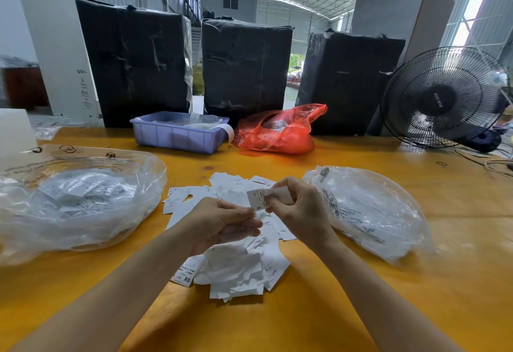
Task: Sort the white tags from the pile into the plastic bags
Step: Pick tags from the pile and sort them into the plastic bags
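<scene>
Your right hand (298, 207) pinches a tag (265, 197); left hand (222, 222) curled, grip unclear. Plastic bags (80, 199) flank the pile (238, 265). Bin (177, 135), red bag (277, 132), fan (441, 99) along yellow worktop's (305, 318) far edge.

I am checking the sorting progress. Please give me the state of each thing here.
Left hand: curled, pinching tag's lower edge.
Right hand: pinching the tag.
Tag: held up, marked S.
Pile: loose, unsorted.
Left bag: holds tags.
Right bag: open, flat.
Tray: filled.
</scene>
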`<state>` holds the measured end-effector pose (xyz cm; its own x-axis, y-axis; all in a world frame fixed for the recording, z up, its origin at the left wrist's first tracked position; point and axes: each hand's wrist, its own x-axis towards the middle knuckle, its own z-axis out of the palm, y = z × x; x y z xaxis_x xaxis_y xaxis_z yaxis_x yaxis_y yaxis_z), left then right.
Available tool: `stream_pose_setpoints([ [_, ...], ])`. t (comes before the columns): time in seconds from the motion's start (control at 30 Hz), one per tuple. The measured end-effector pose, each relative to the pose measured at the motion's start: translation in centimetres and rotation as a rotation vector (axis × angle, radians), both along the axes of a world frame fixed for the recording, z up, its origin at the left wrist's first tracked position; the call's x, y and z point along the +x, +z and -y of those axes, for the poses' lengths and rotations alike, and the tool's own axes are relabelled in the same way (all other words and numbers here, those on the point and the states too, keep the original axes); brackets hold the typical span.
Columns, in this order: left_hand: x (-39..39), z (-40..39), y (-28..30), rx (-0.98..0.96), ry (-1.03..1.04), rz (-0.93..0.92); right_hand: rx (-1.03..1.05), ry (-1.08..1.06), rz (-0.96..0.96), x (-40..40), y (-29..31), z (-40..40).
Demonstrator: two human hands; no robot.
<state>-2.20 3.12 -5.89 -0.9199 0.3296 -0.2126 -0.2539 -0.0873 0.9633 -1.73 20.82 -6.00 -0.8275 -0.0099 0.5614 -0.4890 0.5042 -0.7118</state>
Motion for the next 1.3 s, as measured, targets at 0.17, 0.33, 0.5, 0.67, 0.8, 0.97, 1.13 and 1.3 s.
stream_pose_setpoints([
  [0.17, -0.1, 0.0, -0.1, -0.017, 0.004, -0.013, 0.036, -0.014, -0.018, 0.2, 0.1, 0.1],
  [0.33, -0.2, 0.0, -0.3, -0.019, 0.019, -0.032, 0.067, 0.045, 0.032, 0.3, 0.0, 0.4],
  [0.5, -0.3, -0.1, -0.3, -0.04, 0.033, -0.047, 0.028, 0.121, 0.164, 0.2, 0.3, 0.2],
  [0.67, 0.1, -0.2, -0.1, -0.079, 0.046, -0.088, -0.086, 0.264, 0.312, 0.4, 0.5, -0.1],
  [0.8, 0.5, -0.5, 0.0, -0.065, 0.029, -0.076, -0.078, 0.265, 0.339, 0.5, 0.5, 0.2],
  [0.97, 0.6, -0.9, 0.2, -0.059, 0.079, -0.046, 0.04, 0.307, 0.531, 0.7, 0.7, 0.5],
  [1.13, 0.4, -0.9, 0.0, -0.189, 0.126, -0.083, 0.012, 0.361, 0.603, 1.0, 0.9, 0.5],
  [1.3, 0.1, -1.0, -0.2, -0.153, 0.255, -0.089, -0.101, 0.204, 0.421, 0.6, 0.4, 0.8],
])
